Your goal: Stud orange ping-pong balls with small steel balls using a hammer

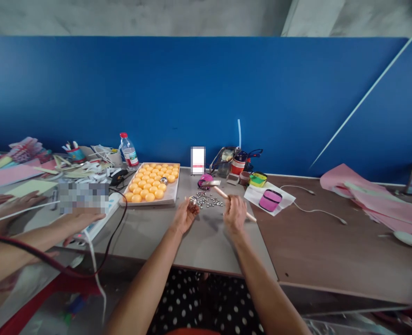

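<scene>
My right hand (235, 213) is wrapped round the pale wooden handle of a hammer (220, 191). Its metal head points up and left, above a heap of small shiny silver pieces (206, 201) on the grey board. Opposite it, my left hand (185, 217) is closed on a small shiny silver round piece (192, 201), held at the left edge of the heap. Behind the heap lies a purple-and-black round container (205, 181). To the left, a shallow white tray (172, 197) carries rows of orange balls (150, 184), with one silver ball (164, 180) among them.
At the left, another person's hand (83, 221) rests by a white power strip (108, 211) with cables. A bottle (129, 151) stands behind the tray. Right of the board are a red cup (238, 164), a purple pouch-like item (270, 200) on white paper, a cable and pink sheets (369, 197).
</scene>
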`<state>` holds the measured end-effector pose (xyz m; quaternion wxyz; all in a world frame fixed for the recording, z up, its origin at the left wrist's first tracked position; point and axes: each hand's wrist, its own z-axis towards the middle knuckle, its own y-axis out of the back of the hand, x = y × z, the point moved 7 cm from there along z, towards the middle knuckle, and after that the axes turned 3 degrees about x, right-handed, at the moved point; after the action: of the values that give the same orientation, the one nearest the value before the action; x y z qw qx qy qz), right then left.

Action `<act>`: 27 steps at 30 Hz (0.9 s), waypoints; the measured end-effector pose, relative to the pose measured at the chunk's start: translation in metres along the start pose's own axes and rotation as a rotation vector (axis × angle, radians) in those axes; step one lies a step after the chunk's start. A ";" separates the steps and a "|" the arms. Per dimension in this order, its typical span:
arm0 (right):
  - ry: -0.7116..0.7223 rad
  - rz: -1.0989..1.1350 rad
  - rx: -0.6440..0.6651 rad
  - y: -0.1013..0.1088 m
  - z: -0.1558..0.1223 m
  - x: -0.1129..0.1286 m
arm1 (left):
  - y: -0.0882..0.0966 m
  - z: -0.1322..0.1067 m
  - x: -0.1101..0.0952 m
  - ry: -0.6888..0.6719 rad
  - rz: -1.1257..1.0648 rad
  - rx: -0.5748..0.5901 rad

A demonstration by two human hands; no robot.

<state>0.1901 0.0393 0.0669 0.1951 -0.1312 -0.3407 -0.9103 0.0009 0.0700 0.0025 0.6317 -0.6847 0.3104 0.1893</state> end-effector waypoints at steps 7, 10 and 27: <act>0.139 0.041 0.165 -0.009 -0.005 0.024 | -0.002 -0.001 -0.004 -0.001 -0.007 0.009; 0.110 0.011 0.133 -0.007 -0.005 0.022 | -0.004 -0.002 -0.004 0.002 -0.028 0.032; 0.191 0.001 0.236 -0.016 -0.011 0.040 | 0.002 0.003 0.000 0.039 -0.063 0.030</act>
<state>0.1465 0.0326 0.0646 0.2413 -0.0203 -0.4253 -0.8721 0.0003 0.0724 0.0010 0.6413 -0.6884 0.3034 0.1512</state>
